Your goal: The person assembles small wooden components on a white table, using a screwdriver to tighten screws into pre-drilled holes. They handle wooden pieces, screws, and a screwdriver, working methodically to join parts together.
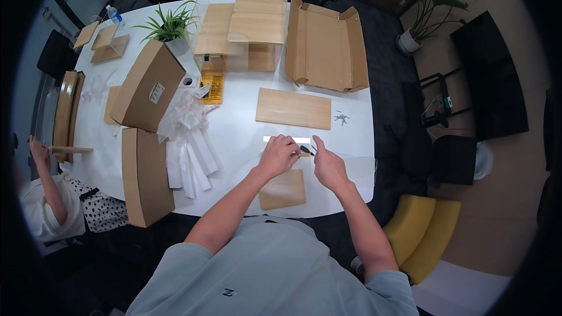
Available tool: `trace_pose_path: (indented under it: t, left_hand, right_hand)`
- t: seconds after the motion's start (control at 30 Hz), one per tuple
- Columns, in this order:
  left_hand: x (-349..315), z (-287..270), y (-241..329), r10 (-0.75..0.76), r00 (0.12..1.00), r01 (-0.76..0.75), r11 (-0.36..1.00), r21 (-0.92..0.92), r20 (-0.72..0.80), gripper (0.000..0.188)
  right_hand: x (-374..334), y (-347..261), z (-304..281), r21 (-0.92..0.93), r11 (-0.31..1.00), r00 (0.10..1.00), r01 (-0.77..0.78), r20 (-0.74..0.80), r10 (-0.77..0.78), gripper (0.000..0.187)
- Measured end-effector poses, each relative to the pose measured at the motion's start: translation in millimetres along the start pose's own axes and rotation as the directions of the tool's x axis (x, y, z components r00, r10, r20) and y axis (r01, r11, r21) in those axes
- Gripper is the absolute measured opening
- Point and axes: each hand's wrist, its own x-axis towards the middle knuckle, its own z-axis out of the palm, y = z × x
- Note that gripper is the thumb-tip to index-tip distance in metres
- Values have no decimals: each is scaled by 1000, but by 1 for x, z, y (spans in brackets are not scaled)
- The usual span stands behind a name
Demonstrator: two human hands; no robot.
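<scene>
My left hand (280, 155) is closed in a pinch over a pale strip (303, 140) near the table's front edge. Close beside it, my right hand (329, 168) is curled, its thumb side pointing away from me. Between the two hands lies a small dark piece (304, 149); the fingers hide what each hand grips. Below my left hand, a small wooden board (283, 190) lies flat. Farther off is a larger wooden board (294, 109), with several small metal screws (341, 118) to its right. A clear sheet (360, 169) extends right of my right hand.
Cardboard boxes (149, 85) and crumpled white wrapping (190, 152) occupy the left. At the back stand a wood-and-clear-panel stand (256, 20), an open carton (326, 47) and a potted plant (170, 26). Another person's hand (40, 150) is at the far left, by a wooden piece.
</scene>
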Motion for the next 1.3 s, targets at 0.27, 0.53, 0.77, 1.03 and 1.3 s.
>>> trace_pose_path:
  t: [0.27,0.53,0.77,1.03,1.3]
  left_hand:
    - [2,0,-3,-25,1000,25,999,-26,-4,8]
    - [-4,0,-3,-25,999,23,998,-67,-27,6]
    - [-6,0,-5,-22,999,20,998,-56,-31,6]
    - [-8,-1,-6,-21,999,20,998,-53,-33,6]
    - [-9,3,-10,-8,998,7,1000,-27,-56,7]
  right_hand:
    - [5,3,-30,-185,956,970,228,132,-206,13]
    - [13,-16,-21,-221,928,950,299,167,-266,15]
    - [20,-19,-17,-318,851,902,417,262,-343,16]
    - [30,-15,-10,-379,757,846,532,286,-451,11]
    - [41,-30,-4,-388,815,865,430,435,-249,17]
